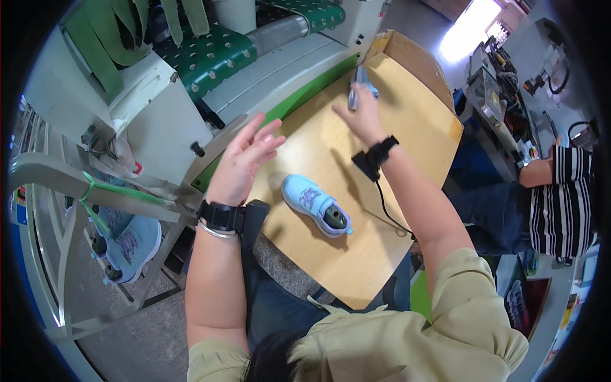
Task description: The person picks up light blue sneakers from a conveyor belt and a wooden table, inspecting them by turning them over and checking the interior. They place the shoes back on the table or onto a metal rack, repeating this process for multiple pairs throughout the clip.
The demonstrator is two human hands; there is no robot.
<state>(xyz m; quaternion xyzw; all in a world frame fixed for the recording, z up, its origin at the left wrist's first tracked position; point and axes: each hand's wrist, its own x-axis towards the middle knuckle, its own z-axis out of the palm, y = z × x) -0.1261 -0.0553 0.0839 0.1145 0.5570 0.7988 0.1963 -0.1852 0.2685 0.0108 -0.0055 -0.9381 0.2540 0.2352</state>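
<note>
Wooden table, light-blue shoe on it; conveyor machine behind.

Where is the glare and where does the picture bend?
Head view: bright daylight blows out the doorway at top right; the wooden table edges curve toward the dark round rim; the shoe is sharp, with a soft shadow.

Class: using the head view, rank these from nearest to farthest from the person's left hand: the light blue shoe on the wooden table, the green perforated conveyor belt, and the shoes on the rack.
From the left hand:
1. Light blue shoe, to its right on the wooden table.
2. Green perforated conveyor belt, above it.
3. Shoes on the rack, lower left.
</note>
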